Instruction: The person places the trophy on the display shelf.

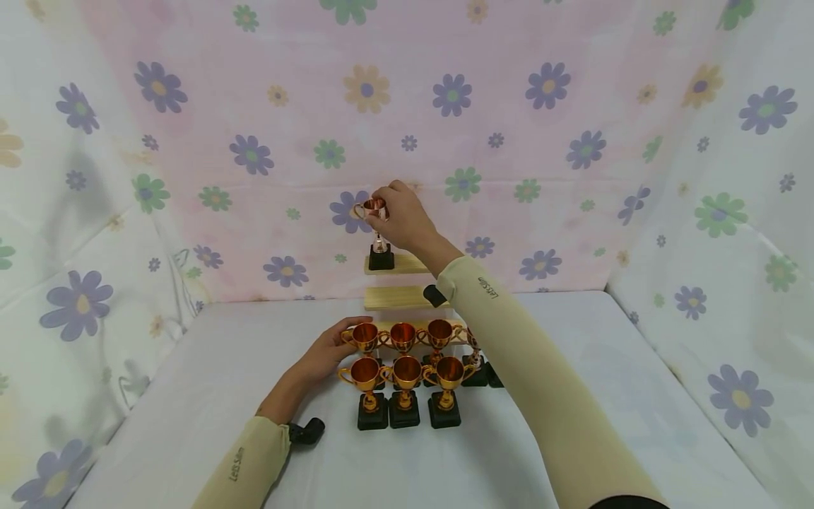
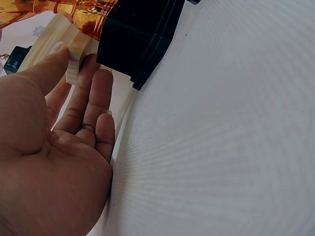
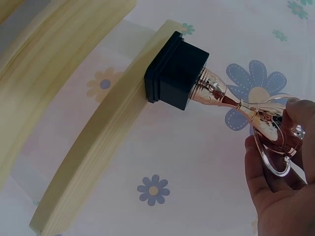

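Observation:
My right hand (image 1: 407, 220) pinches a small rose-gold trophy cup (image 3: 214, 91) by its bowl and handle. The trophy stands upright, its black square base at the left end of the top step of a wooden tiered stand (image 1: 396, 298). Down low on the left, my left hand (image 1: 326, 352) grips the end of the stand's lowest step (image 2: 78, 46), thumb on one side and fingers on the other. Right beside those fingers is the black base (image 2: 130, 44) of a gold trophy.
Three gold trophies (image 1: 407, 373) form a front row on the white table (image 1: 254, 353). Behind them another row of several trophies (image 1: 403, 336) stands before the stand, partly hidden by my right sleeve (image 1: 528, 353). A flowered cloth (image 1: 286, 212) hangs behind.

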`<state>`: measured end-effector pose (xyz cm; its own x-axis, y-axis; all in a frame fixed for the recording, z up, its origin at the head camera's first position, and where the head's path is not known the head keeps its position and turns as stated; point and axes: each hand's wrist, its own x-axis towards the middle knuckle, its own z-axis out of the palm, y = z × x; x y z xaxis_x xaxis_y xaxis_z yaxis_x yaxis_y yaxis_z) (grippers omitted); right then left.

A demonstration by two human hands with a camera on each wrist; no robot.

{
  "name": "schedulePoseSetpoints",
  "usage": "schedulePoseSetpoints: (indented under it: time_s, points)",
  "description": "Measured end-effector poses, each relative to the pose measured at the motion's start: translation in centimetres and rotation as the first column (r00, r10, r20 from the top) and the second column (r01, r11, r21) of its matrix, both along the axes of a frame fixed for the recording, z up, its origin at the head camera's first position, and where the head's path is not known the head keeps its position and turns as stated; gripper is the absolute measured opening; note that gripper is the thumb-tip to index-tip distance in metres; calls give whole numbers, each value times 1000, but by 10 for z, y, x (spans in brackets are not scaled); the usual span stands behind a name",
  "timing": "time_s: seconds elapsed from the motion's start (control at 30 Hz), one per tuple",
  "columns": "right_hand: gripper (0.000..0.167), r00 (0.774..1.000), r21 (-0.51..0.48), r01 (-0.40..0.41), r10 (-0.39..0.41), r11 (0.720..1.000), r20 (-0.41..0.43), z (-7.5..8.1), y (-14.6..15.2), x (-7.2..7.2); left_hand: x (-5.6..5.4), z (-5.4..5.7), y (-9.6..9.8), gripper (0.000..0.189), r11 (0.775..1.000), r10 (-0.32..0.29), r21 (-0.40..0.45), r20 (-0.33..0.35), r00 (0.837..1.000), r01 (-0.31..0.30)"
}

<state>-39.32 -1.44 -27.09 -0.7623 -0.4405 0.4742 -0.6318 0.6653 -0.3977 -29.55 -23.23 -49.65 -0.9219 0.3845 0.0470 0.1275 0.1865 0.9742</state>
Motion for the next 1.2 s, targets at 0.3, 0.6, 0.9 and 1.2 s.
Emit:
schedulePoseSetpoints:
  time_s: [0.3,0.6,0.9,1.2]
  points:
    - [40,1000,-9,10,-10,1000,6,-2,1,0,1,0,1,50,999,22,-29,-7,1000,-22]
    - [37,1000,9,11,-11,1000,-9,-4,2,0,0,0,1,51,999,25,-32,-6,1000,-25]
    - [48,999,15,23,-22,1000,-39,-3,4,1,0,0,2,52,999,32,-43,-2,999,-32]
    - [55,996,29,7,-4,1000,-94,-2,13,7,0,-1,1,52,998,43,-46,10,999,-42]
